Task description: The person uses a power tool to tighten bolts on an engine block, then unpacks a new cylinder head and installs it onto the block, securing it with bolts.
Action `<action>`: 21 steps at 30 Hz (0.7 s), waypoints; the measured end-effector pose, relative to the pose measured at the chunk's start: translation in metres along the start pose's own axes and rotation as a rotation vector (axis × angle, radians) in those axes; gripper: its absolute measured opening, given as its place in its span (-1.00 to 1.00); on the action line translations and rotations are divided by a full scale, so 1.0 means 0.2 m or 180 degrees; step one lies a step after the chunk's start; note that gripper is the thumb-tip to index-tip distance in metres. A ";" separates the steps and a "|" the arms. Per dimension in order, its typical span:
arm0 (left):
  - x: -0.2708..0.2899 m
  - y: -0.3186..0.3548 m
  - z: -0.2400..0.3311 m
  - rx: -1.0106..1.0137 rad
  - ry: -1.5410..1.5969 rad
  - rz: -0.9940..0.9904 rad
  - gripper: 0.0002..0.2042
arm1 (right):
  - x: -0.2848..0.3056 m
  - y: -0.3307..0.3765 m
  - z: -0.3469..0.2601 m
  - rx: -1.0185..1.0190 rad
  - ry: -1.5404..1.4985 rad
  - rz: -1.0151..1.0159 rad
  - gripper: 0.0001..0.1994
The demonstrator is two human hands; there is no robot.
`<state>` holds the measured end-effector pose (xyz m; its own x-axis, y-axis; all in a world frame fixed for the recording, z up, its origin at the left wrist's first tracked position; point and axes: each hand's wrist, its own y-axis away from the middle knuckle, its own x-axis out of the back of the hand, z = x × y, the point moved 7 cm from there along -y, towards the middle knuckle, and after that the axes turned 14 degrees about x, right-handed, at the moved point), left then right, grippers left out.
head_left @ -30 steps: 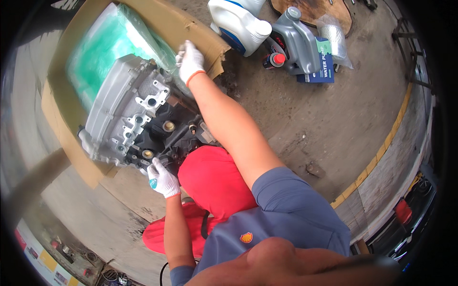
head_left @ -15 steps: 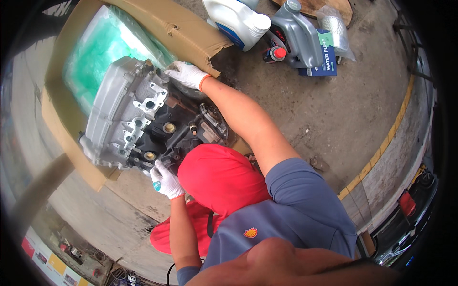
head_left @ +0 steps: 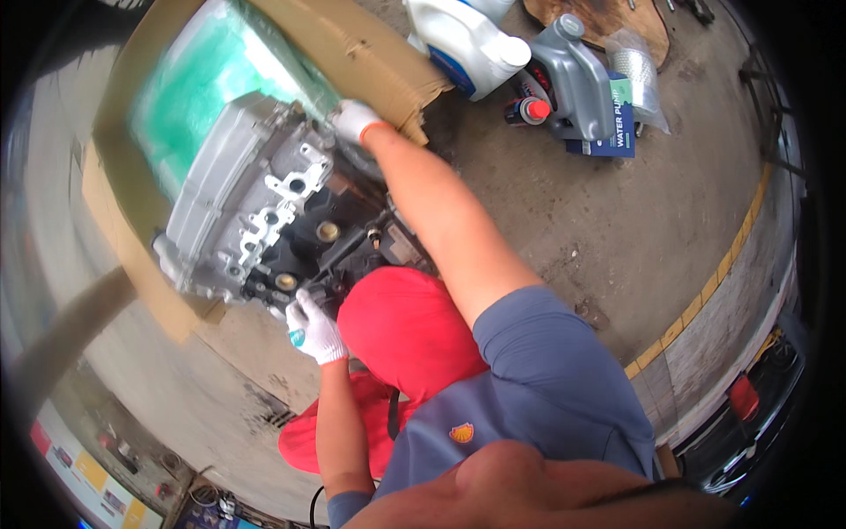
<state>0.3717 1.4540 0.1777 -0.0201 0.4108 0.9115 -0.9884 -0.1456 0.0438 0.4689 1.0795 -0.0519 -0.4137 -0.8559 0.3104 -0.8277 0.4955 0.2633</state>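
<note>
A car engine (head_left: 280,196), with a silver-grey cover and dark parts on its near side, sits tilted at the edge of an opened cardboard box. My left hand (head_left: 315,330), in a white knit glove, grips the engine's lower near end, beside my knee; its fingertips are partly hidden among dark parts. At the engine's upper right end is my right hand (head_left: 354,121), gloved too, with its fingers curled at the edge next to clear plastic wrap. Those fingers are blurred and partly hidden.
Green foam packing in plastic (head_left: 198,93) fills the cardboard box (head_left: 370,57). To the right stand a white jug (head_left: 467,44), a grey oil bottle (head_left: 577,84), a red-capped can (head_left: 527,111), a blue box (head_left: 608,132) and a bagged cylinder (head_left: 636,75). A wooden slab (head_left: 648,26) lies behind them.
My right hand's fingers have gone from stretched over the engine's end to curled at its edge. The view has shifted slightly, moving everything a little rightward. My left hand stays at the engine's lower end.
</note>
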 end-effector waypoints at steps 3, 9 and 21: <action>-0.01 -0.03 -0.08 0.0084 0.0336 -0.0230 -0.62 | -0.03 0.00 -0.04 -0.0080 0.0003 -0.0222 -0.48; 0.01 -0.03 -0.05 0.0363 0.0531 -0.0447 -0.62 | -0.01 0.52 -0.26 -0.0133 -0.3221 0.0236 -0.64; 0.05 -0.03 -0.03 0.0344 0.0165 -0.0814 -0.54 | 0.20 0.82 -0.54 0.1116 -0.0975 0.0947 -0.53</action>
<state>0.3755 1.4643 0.1832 0.2173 0.4916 0.8433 -0.9406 -0.1254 0.3155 0.3573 1.1436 0.1023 -0.6971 -0.7163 0.0312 -0.7133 0.6884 -0.1315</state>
